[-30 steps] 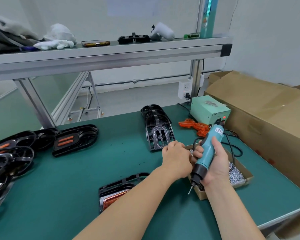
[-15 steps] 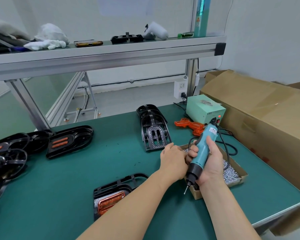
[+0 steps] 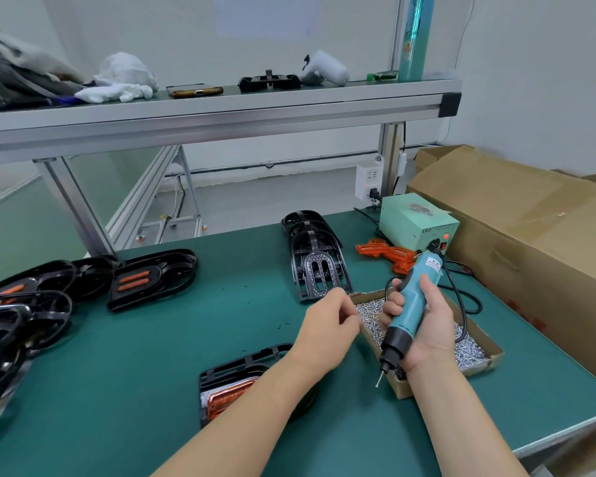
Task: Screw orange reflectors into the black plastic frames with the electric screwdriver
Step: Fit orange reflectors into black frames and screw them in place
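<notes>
Gripping the teal electric screwdriver (image 3: 412, 306), the right hand (image 3: 427, 325) hangs over the screw box (image 3: 401, 387); left hand (image 3: 327, 325) curls beside it — whether holding something, unclear. Orange reflector (image 3: 226, 399) lies in black frame (image 3: 241, 364), left forearm covering it partly.

The flat bench (image 3: 186, 356) is covered in dark green. The teal plastic electric screwdriver (image 3: 408, 311) is finished with a black collar and a white label. An orange ribbed reflector (image 3: 229, 399) is set in a black plastic frame (image 3: 241, 364). Silver metal screws (image 3: 468, 352) are held in a brown cardboard tray (image 3: 401, 387). A pale green power box (image 3: 413, 225) is marked by a red lamp.
</notes>
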